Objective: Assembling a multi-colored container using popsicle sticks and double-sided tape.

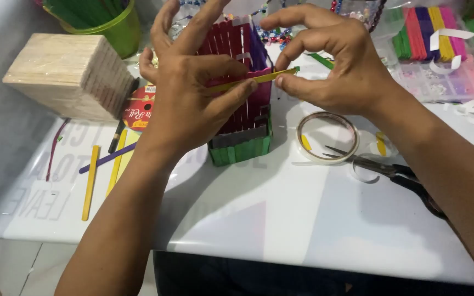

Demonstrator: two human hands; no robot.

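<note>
Hands (pixel 259 82) (both) pinch one yellow stick (pixel 261 77) against one stick box (pixel 242 126).

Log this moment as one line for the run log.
left hand: holds yellow stick against stick box | right hand: pinches stick's end | tape roll, scissors: on table

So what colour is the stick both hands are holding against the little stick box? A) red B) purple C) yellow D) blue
C: the stick pinched between the left hand and the right hand is yellow, lying across the red side of the stick box.
</note>
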